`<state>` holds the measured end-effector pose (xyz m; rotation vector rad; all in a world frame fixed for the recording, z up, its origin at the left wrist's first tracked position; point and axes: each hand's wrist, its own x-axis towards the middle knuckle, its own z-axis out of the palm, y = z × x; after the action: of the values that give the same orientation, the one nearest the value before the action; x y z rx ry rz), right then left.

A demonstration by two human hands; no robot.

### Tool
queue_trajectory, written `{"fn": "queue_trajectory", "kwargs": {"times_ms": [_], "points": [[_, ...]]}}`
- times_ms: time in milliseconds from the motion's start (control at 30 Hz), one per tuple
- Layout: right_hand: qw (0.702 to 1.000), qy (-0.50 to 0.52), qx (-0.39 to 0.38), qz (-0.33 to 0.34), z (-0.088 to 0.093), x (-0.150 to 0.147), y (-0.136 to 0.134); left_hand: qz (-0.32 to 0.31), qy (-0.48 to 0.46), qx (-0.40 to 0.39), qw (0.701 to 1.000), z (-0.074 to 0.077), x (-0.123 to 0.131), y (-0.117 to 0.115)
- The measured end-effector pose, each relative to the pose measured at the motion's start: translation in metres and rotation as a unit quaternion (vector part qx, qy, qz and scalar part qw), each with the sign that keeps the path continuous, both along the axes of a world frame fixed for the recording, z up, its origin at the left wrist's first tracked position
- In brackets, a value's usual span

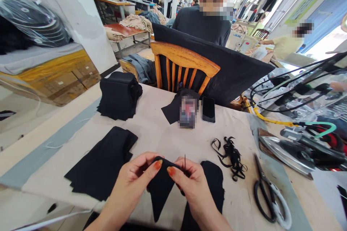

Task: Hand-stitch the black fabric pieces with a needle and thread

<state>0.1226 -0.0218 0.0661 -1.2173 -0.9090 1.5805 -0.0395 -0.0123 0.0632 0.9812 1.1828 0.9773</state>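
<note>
At the near edge of a worktable covered in pale beige cloth, the person's left hand and right hand hold up a small black fabric piece w/ a pointed lower end. L thumb & fingers pinch its upper L edge; R thumb & fingers pinch the upper R edge, thumbs close tog. but apart. The piece hangs btwn the hands, tip down, above the tabletop. A thin dark pointed rod sticks up by the R fingers; its lower part is hidden, so can't tell exactly how it's gripped.

L of the hands: a flat fanned stack of black cut fabric; behind it a taller folded black fabric stack. A black fabric pile lies just beside the R hand, partly hidden by it. Further R: a tangle of narrow black strips, then large black-handled scissors w/ white wrapping on one handle, & a silver-and-black iron nr the R edge.

At the far side, a dark-screened smartphone lies nr a blurred-out item. Beyond: an orange-brown wooden chair & a person in a dark top, back turned.
</note>
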Motion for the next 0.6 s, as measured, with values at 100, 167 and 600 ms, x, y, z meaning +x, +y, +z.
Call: {"fn": "queue_trajectory", "kwargs": {"times_ms": [100, 167, 600], "points": [[0.999, 0.019, -0.021, -0.016, -0.004, -0.001, -0.001, 0.007, 0.0, 0.02, 1.0, 0.0, 0.002, 0.0], [0.997, 0.036, -0.062, -0.026, -0.005, -0.003, -0.001, 0.016, -0.036, -0.009, 0.999, 0.002, 0.005, 0.0], [0.987, 0.063, -0.128, -0.075, -0.007, 0.0, 0.002, 0.039, -0.069, -0.05, 0.996, 0.004, 0.005, 0.003]]}}
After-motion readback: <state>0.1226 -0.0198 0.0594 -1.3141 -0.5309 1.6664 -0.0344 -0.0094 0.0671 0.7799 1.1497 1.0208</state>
